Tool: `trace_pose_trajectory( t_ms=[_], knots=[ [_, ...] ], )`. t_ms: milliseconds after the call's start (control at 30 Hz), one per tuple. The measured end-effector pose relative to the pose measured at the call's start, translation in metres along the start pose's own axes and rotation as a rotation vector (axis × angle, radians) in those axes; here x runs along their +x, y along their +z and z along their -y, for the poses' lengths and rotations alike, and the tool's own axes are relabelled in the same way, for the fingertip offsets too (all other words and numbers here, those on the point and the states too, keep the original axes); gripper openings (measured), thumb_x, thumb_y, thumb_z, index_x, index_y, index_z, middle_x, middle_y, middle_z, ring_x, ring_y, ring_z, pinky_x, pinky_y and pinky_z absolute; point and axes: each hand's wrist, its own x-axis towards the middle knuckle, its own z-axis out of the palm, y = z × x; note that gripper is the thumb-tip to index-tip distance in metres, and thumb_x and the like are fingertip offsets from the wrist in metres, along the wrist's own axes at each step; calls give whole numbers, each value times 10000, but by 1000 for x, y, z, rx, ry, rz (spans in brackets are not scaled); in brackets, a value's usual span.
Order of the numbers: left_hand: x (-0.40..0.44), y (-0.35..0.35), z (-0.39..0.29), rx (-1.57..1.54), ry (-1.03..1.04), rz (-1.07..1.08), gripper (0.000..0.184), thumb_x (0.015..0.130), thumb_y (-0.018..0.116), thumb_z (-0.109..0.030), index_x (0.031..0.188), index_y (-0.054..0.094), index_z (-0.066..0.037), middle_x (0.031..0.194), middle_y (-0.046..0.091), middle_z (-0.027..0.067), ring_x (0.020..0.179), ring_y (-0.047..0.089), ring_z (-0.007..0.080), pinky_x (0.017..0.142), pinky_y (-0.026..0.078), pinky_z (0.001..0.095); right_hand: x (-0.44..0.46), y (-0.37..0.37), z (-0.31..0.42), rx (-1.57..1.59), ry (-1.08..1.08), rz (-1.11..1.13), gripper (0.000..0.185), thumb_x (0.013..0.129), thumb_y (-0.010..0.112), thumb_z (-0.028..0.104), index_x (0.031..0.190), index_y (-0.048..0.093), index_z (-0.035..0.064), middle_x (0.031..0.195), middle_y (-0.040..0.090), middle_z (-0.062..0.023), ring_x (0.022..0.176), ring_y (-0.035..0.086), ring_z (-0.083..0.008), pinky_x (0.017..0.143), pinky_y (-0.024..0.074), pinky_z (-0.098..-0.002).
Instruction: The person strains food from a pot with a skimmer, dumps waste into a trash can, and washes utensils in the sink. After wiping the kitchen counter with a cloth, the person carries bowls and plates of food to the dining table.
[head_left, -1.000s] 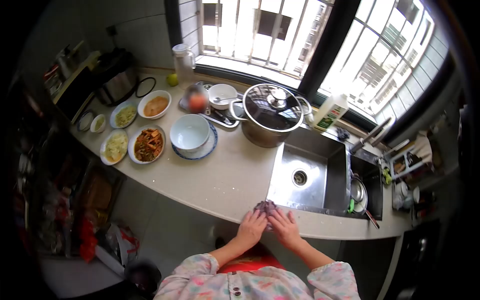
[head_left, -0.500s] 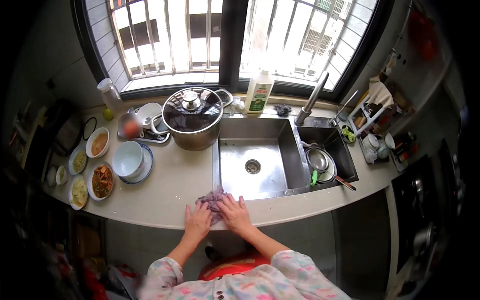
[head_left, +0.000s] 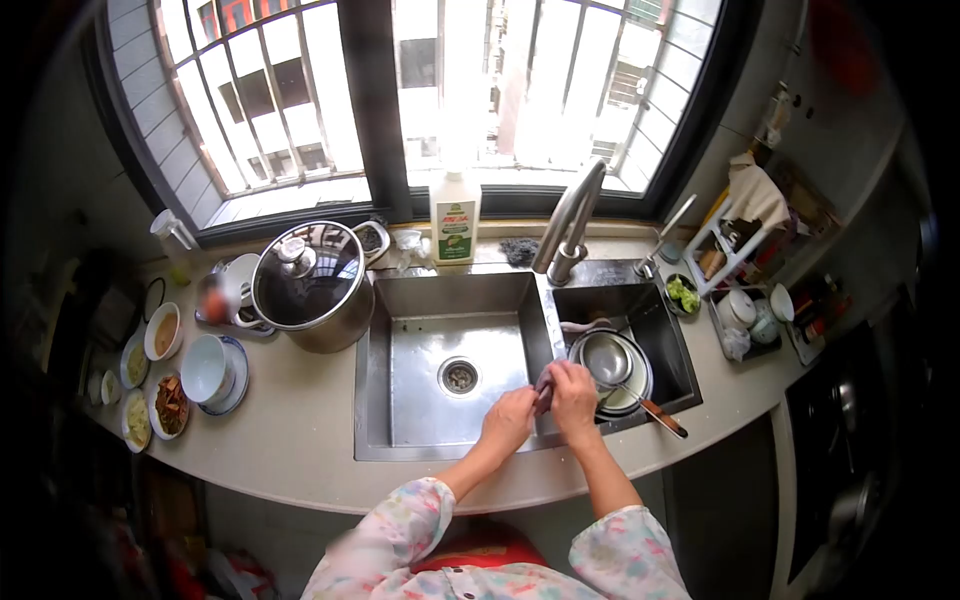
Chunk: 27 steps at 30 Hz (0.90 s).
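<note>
Two bare hands are working at the stainless-steel double sink (head_left: 412, 408), over the wall that divides its large basin from its small one, and between them there is a crumpled purple-grey cloth (head_left: 543, 391). The left hand (head_left: 512, 416) has its fingers closed on one side of the cloth, and the right hand (head_left: 573, 400) grips the other side with bent fingers. Behind the sink stands a tall white plastic bottle (head_left: 455, 195); its label (head_left: 455, 233) is white and green with red characters, too small to be read, so the brand I cannot tell. Also behind the sink rises a curved metal tap (head_left: 572, 235). Around the sink extends a smooth cream-coloured countertop (head_left: 285, 450). Left of the sink is a large steel pot with a glass lid (head_left: 318, 290), and farther left are round white dishes with food (head_left: 174, 348). Beyond the sink, a bright window with dark frame (head_left: 378, 130) and metal bars (head_left: 272, 95) shows buildings outside.
</note>
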Motion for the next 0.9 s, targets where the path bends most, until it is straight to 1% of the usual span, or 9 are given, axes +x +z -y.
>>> trace_pose_trajectory(
  t_ms=[100, 133, 167, 300, 367, 433, 600, 767, 900],
  knots=[
    [22, 10, 11, -35, -39, -42, 255, 720, 570, -45, 967, 513, -16, 976, 556, 166, 895, 538, 338, 776, 445, 386, 26, 56, -63, -44, -80, -19, 245, 773, 461, 58, 990, 574, 53, 988, 574, -137, 944, 525, -323, 796, 429, -391],
    [17, 5, 9, -99, -74, -47, 263, 723, 572, -51, 976, 513, -14, 989, 556, 168, 914, 536, 340, 797, 439, 383, 22, 53, -56, 51, 111, 173, 249, 793, 441, 64, 1012, 558, 53, 1001, 569, -147, 878, 554, -336, 735, 453, -402],
    [5, 5, 16, -80, -10, -142, 262, 730, 561, -66, 981, 500, -20, 960, 545, 161, 904, 523, 335, 784, 436, 394, 14, 62, -56, -12, 83, 108, 244, 763, 465, 42, 993, 545, 62, 917, 558, -136, 789, 567, -337, 647, 463, -418],
    [-53, -38, 35, -153, -306, -111, 253, 761, 539, -83, 1009, 531, -37, 976, 572, 153, 908, 554, 299, 794, 444, 375, -22, 49, -63, -209, -74, 232, 141, 698, 572, 110, 835, 579, 81, 843, 600, -113, 713, 588, -299, 601, 462, -411],
    [-86, -61, 39, -208, -462, -165, 264, 766, 538, -90, 1024, 537, -36, 944, 589, 154, 852, 583, 284, 766, 460, 367, 0, 10, -15, 65, 127, 450, 100, 742, 548, 97, 808, 608, 50, 764, 611, -143, 704, 584, -334, 617, 456, -395],
    [-119, -93, 42, -275, -567, -295, 271, 776, 541, -109, 1037, 539, -35, 856, 615, 143, 737, 613, 248, 687, 486, 330, 13, -1, 40, 249, -26, 354, 158, 756, 550, 107, 883, 611, 35, 806, 613, -161, 739, 590, -336, 645, 460, -377],
    [-232, -172, 52, -343, -867, -534, 254, 808, 543, -113, 1051, 548, -38, 848, 621, 55, 765, 594, 114, 675, 479, 250, 36, 28, 175, 691, -223, 277, 237, 745, 561, 6, 981, 576, 6, 851, 598, -155, 727, 597, -284, 650, 474, -339],
    [-376, -230, 29, -131, -1028, -909, 278, 769, 597, -187, 1020, 571, -69, 804, 638, 57, 746, 614, 152, 670, 484, 267, 18, 69, 275, 280, -652, 212, 584, 658, 643, 139, 1185, 432, 5, 1159, 449, -255, 1023, 466, -406, 862, 376, -434],
    [-514, -212, 25, -101, -1324, -878, 372, 725, 651, -284, 1028, 580, -81, 854, 640, 72, 782, 613, 184, 705, 480, 282, -36, 84, 385, 625, -755, 492, 372, 692, 658, 193, 1021, 566, 45, 1003, 566, -159, 911, 552, -321, 776, 441, -372]
  ],
)
